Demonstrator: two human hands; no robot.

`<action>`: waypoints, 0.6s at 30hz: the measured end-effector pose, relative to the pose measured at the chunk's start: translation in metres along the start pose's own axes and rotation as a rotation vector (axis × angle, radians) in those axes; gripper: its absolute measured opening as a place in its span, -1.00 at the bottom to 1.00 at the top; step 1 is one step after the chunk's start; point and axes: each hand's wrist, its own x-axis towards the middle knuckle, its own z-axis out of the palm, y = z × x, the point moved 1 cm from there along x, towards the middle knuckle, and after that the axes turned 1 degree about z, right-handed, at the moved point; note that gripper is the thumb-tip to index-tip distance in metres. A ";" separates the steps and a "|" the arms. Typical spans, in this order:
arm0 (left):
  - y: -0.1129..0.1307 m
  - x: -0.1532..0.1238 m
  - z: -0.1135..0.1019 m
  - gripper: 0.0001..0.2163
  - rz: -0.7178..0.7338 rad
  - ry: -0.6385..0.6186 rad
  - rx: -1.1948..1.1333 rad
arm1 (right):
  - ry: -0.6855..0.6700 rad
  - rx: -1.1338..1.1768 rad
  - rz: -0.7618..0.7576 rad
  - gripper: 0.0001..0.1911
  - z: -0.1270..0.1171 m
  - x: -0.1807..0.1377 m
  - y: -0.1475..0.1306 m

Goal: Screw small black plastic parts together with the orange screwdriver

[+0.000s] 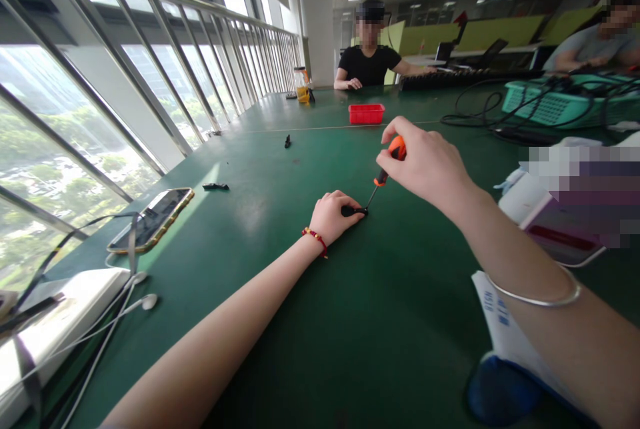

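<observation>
My left hand (333,215) rests on the green table (300,322), fingers closed on a small black part (353,211) and pinning it down. My right hand (425,162) grips the orange handle of a small screwdriver (386,172) from above. The screwdriver slants down to the left, and its thin tip meets the black part beside my left fingertips. A red bead bracelet circles my left wrist and a silver bangle my right forearm.
A phone (153,217) and white earphones (143,299) lie at the left by the window railing. Two small black pieces (216,186) (287,141) lie farther out, then a red tray (367,113). A teal basket with cables (560,102) and white boxes (545,215) stand right. Two people sit beyond.
</observation>
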 end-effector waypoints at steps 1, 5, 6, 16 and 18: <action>0.000 0.000 0.000 -0.85 -0.001 0.001 0.002 | 0.001 0.007 -0.001 -0.73 0.000 0.000 -0.001; 0.000 0.000 0.000 -0.84 0.004 0.006 -0.004 | 0.007 -0.018 0.031 -0.63 -0.001 -0.001 -0.001; 0.000 0.000 0.000 -0.85 0.003 0.006 -0.007 | 0.005 -0.025 0.034 -0.59 -0.002 -0.001 -0.001; 0.000 0.000 0.000 -0.85 0.000 0.006 -0.004 | 0.023 -0.046 0.013 -0.66 -0.001 0.000 0.000; 0.000 -0.001 0.001 -0.85 -0.004 0.004 -0.007 | 0.019 -0.052 0.002 -0.60 -0.002 0.000 0.001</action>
